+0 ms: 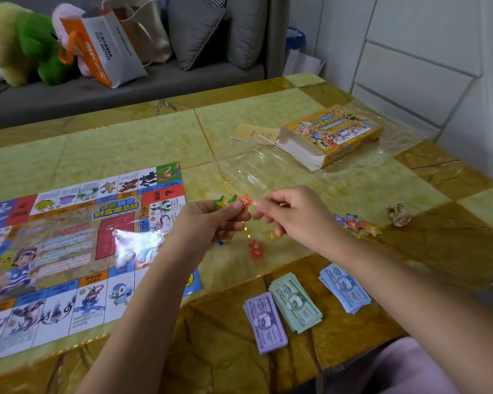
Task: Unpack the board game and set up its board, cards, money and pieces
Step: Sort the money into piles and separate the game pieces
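Nearest, three flat paper money stacks (pixel 295 302) lie sorted, right of the glossy unfolded board (pixel 69 251). Just beyond, the left hand (pixel 208 223) pinches a row of card star tokens (pixel 234 203). The right hand (pixel 291 214) has thumb and forefinger together at the row's red end, though whether they grip it is unclear. Loose stars (pixel 356 223) lie near. Far right, the cardboard box (pixel 333 135) lies open. Cards apparently remain.

Left hand (pixel 208 220) pinches star tokens (pixel 234 202); right hand (pixel 291 214) alongside.
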`<state>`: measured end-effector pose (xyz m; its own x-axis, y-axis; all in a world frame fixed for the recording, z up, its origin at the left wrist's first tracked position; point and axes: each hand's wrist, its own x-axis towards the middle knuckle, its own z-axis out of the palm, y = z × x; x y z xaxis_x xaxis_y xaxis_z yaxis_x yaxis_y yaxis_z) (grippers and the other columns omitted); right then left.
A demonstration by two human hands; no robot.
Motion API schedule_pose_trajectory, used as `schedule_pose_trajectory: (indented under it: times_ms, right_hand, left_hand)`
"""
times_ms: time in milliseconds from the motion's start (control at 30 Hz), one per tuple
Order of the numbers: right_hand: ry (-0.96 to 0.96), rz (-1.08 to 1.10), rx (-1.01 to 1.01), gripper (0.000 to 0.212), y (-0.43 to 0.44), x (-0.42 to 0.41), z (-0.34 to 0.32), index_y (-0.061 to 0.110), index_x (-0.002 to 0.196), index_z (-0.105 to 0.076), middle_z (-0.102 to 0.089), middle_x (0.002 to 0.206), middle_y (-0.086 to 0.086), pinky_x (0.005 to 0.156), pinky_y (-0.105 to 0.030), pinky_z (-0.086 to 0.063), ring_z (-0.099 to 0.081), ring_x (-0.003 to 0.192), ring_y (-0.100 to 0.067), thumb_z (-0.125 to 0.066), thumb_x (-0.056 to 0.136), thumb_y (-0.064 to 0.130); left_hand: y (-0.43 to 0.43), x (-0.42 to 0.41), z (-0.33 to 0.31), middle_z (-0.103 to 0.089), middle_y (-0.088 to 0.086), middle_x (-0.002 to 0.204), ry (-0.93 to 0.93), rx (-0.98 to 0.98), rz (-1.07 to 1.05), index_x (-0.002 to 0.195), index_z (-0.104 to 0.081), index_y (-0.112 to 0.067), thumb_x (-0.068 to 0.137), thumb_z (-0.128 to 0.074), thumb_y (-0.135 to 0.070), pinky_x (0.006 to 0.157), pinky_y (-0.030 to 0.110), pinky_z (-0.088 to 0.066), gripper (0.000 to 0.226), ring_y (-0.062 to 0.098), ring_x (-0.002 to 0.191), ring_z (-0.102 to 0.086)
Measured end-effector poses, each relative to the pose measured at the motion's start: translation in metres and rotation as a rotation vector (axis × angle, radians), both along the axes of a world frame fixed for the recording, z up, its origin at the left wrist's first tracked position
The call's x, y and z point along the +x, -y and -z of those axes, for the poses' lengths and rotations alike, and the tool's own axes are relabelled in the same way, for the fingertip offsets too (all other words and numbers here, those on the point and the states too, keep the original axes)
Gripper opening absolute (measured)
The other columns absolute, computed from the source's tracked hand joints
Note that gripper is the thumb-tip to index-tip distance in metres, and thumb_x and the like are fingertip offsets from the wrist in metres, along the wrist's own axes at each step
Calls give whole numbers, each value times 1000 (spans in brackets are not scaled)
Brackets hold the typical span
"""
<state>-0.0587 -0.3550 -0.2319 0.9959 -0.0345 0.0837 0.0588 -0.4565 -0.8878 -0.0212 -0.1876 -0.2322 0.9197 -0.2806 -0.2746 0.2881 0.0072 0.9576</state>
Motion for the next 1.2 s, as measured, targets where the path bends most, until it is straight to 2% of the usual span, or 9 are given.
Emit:
schedule_pose_trajectory:
  times_ms: [67,167,333,567,667,800,967,1100,1200]
  right_hand:
    - [7,33,98,27,-1,-3,-4,9,77,-69,-60,55,-4,46,-16,-41,-51,42,-10,-66,87,34]
    - [-23,44,118,29,-1,-4,-5,5,78,-66,-60,51,-2,44,-18,-43,-52,41,-12,-75,79,32]
    - [-69,30,247,26,5,0,-5,-4,81,-66,-63,61,-10,44,-20,-44,-57,49,-16,-76,78,20]
    - [-92,28,223,15,4,1,-3,3,85,-71,-62,57,-5,44,-19,-44,-54,48,-16,-74,81,18]
    - [-116,30,235,5,5,1,-3,10,82,-70,-67,66,-1,44,-18,-44,-54,47,-9,-68,86,14]
    - [-231,-49,135,7,4,0,3,14,82,-69,-70,74,-5,46,-17,-42,-54,50,-8,-65,89,14]
    - [-224,-134,-211,16,-4,-6,11,17,76,-73,-62,54,4,42,-9,-34,-46,40,1,-76,78,33]
    - [-173,-89,-299,28,-6,-6,14,19,60,-66,-61,55,6,43,-12,-35,-45,42,1,-85,65,39]
    - [-108,-47,-229,30,-4,-6,8,12,69,-64,-60,57,5,43,-11,-37,-48,40,0,-77,75,38]
  left_hand:
    - [3,-3,0,-73,5,72,10,17,24,79,-67,-5,83,-67,-14,46,14,-45,10,5,51,-61]
    - [6,-6,1,-73,6,72,21,32,70,78,-66,-4,83,-67,-13,47,14,-46,11,6,53,-62]
    - [3,-5,0,-74,5,75,23,37,141,92,-66,6,81,-66,-13,49,14,-47,22,5,55,-64]
    - [-3,-2,-2,-75,9,85,-6,2,241,94,-67,0,88,-58,-7,55,16,-52,13,8,63,-67]
    - [-7,0,-3,-75,8,83,-12,-5,173,92,-67,0,92,-54,-4,53,16,-51,13,8,61,-67]
    - [-16,6,-5,-75,4,77,-7,-8,26,91,-67,-3,93,-54,-5,52,13,-51,13,4,58,-66]
    - [-18,6,-7,-75,5,79,-22,-15,24,91,-68,-2,92,-56,-8,51,13,-51,12,4,58,-67]
    - [-15,5,-4,-75,6,79,-30,-5,40,90,-67,-2,90,-58,-9,50,13,-51,12,5,58,-66]
    - [-13,4,-3,-75,6,78,-16,14,39,88,-68,-2,88,-61,-11,50,13,-50,11,6,58,-67]
